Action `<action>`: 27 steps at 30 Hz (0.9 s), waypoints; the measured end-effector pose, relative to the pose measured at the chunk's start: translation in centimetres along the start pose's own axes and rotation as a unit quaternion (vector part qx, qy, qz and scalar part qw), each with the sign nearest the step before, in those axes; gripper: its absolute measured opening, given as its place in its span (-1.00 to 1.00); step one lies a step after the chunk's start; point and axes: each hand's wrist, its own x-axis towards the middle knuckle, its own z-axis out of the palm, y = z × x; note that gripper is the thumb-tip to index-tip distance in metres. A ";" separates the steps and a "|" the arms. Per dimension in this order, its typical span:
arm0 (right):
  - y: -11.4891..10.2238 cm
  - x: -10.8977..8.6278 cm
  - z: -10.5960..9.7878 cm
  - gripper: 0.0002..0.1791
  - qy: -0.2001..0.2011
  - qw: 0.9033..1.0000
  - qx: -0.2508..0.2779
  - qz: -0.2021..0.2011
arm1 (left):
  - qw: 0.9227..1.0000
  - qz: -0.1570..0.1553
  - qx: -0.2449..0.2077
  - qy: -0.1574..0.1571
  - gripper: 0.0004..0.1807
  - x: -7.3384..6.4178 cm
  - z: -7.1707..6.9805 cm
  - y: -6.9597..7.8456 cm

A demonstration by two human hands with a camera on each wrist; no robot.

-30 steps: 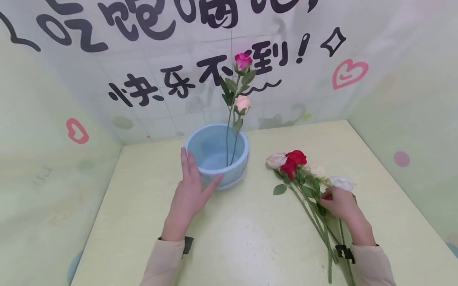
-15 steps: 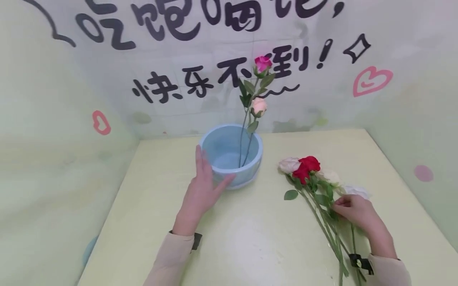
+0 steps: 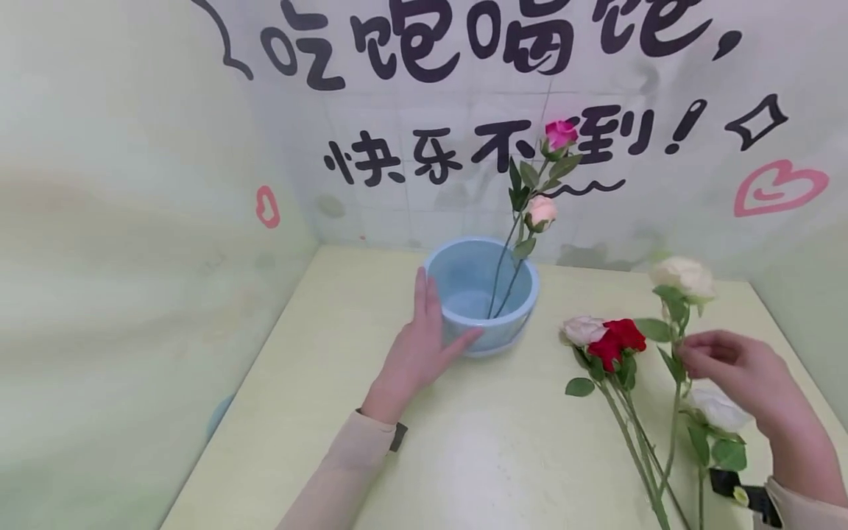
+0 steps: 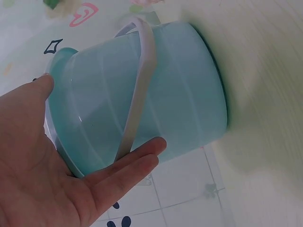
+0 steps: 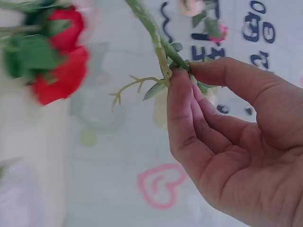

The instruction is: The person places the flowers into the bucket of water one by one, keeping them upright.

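A light blue bucket (image 3: 490, 341) stands toward the back of the table, with a magenta rose (image 3: 561, 135) and a pale pink rose (image 3: 542, 212) leaning in it. My left hand (image 3: 419, 355) rests against its left side, fingers straight and thumb near the rim. In the left wrist view, two fingertips lie along the bucket's wall beside its pale handle (image 4: 142, 78). My right hand (image 3: 748, 372) pinches the stem of a cream rose (image 3: 682, 277) between thumb and fingers. Its bloom is raised upright; the right wrist view shows the green stem (image 5: 161, 45) in the pinch.
Red roses (image 3: 616, 343) and a whitish-pink rose (image 3: 583, 330) lie on the table (image 3: 477, 456) right of the bucket. A white rose (image 3: 720, 409) lies beneath my right hand. Printed walls (image 3: 424, 213) enclose the back and sides.
My right hand has lifted the cream rose's bloom up from the bunch on the table. The head view has swung left; my left hand stays at the bucket.
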 end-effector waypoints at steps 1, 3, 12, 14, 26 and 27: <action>-0.8 0.5 -0.3 -0.57 0.011 1.000 0.008 -0.015 | 1.000 -0.001 0.001 0.001 0.30 -0.1 0.0 0.0; -2.5 1.5 -1.1 -0.66 0.025 0.998 0.032 -0.039 | 1.000 -0.001 -0.001 -0.002 0.30 -0.1 0.1 0.0; -11.3 6.0 -4.2 -0.86 0.085 0.965 0.220 -0.113 | 1.000 0.027 0.007 0.008 0.27 0.6 0.1 0.2; -13.1 7.1 -4.7 -0.87 0.080 0.942 0.298 -0.134 | 1.000 0.023 0.011 0.003 0.27 0.5 0.0 0.3; -20.1 12.7 -4.4 -0.76 0.061 0.860 0.469 -0.192 | 1.000 0.011 0.016 0.007 0.27 -0.1 -0.1 0.2; -20.4 13.1 -4.0 -0.76 0.055 0.862 0.466 -0.194 | 1.000 0.009 0.016 0.008 0.27 -0.1 -0.2 0.1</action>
